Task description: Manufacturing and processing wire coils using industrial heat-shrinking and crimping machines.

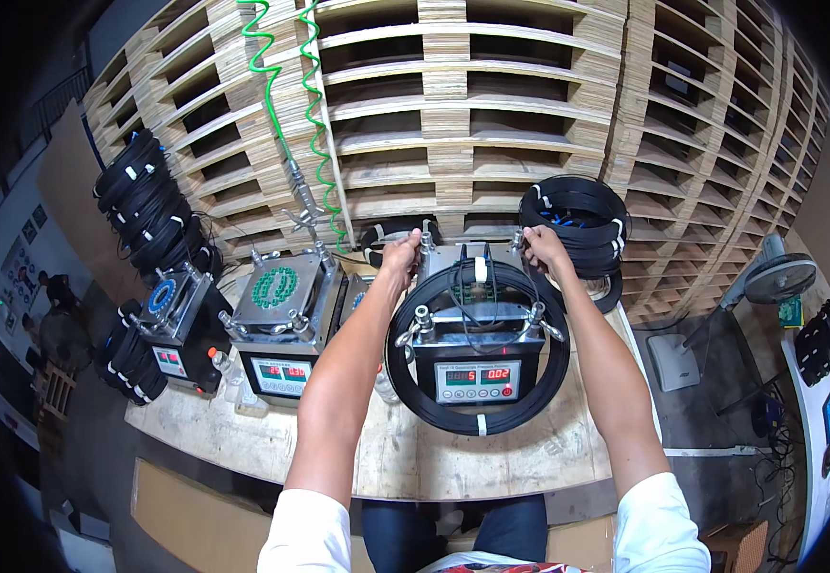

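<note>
A polishing machine (477, 368) with a lit red display stands before me on the table. Over its front hangs a coil of black cable (402, 377), tied with white bands; thin black leads run from it up to the top plate. My left hand (401, 258) is closed round the knob of the far left corner clamp (426, 242). At the far right corner, my right hand (543, 249) has its fingers bent on the other clamp (518, 241). The two near corner clamps, left (422, 320) and right (537, 317), are untouched. Parts of both far clamps are hidden by my fingers.
Two similar machines, one with a green ring (274, 286) and one with a blue ring (162, 296), stand left. Clear bottles (235, 382) sit between them. Stacked cable coils (575, 224) stand back right, more (152, 210) far left. Pallets (520, 95) rise behind; a fan (779, 277) stands right.
</note>
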